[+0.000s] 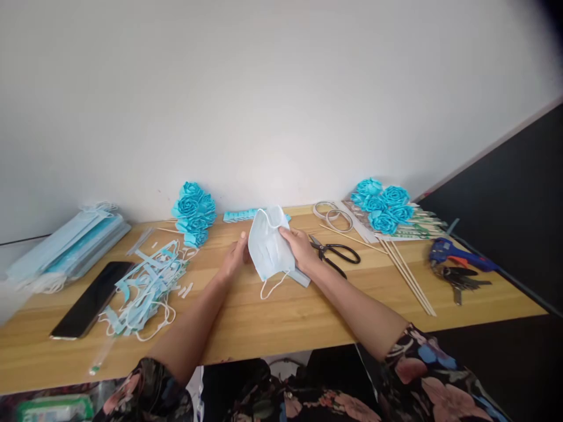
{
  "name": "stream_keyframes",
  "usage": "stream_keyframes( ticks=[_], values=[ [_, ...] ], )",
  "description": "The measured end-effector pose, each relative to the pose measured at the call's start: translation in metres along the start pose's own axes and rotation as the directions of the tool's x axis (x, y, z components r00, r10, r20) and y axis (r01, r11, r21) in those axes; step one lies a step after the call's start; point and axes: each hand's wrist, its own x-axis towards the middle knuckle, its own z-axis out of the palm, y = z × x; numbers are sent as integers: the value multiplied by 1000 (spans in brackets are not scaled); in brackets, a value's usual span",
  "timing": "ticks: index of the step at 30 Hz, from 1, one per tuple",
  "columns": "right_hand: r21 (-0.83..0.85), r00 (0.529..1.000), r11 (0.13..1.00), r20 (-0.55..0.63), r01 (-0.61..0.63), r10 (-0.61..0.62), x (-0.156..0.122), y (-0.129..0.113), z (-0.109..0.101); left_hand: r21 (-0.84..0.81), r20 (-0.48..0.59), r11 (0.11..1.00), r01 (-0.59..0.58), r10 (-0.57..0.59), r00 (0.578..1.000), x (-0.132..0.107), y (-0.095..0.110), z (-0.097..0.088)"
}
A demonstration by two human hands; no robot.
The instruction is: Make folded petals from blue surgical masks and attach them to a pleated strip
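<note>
A pale blue face mask (pixel 268 246) is held up above the middle of the wooden table (pixel 281 316), its white ear loop hanging below. My left hand (pixel 235 256) grips the mask's left edge. My right hand (pixel 300 247) grips its right edge, fingers curled over it. Black scissors (pixel 336 253) lie just right of my right hand.
A stack of masks (pixel 65 246) and a dark phone (pixel 93 298) lie far left, beside cut mask scraps (pixel 147 287). Blue mask roses (pixel 194 212) stand at the wall. More roses (pixel 382 204), tape rings (pixel 332 214), wooden sticks (pixel 409 275), a blue glue gun (pixel 457 253) and keys (pixel 460 280) are right.
</note>
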Motion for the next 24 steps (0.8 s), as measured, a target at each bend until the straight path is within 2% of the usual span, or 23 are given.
stream_keyframes(
  ticks=[3,4,8,11,14,17,21,24],
  values=[
    [-53,998,998,-44,37,-39,0,2,0,-127,71,991,33,-24,997,0,-2,3],
    [-56,998,998,-43,35,-38,0,1,0,-146,64,989,35,-26,998,1,-3,3],
    [-93,997,995,64,38,-32,-7,-5,4,-45,-108,996,80,-85,991,5,-6,-1],
    [-121,988,992,149,46,-28,-11,-9,5,29,-132,989,146,-141,981,5,-6,-3],
    [-108,985,994,171,5,14,-12,-11,5,94,-60,980,174,-169,984,2,-4,-2],
    [-80,990,997,138,-25,36,-10,-12,4,146,56,977,154,-164,985,-1,1,0],
    [86,1000,996,3,6,-6,0,-16,0,138,197,982,126,-152,968,-5,7,3],
    [208,996,977,-87,38,-20,9,-20,-5,49,219,988,145,-152,964,-7,9,4]
  ],
)
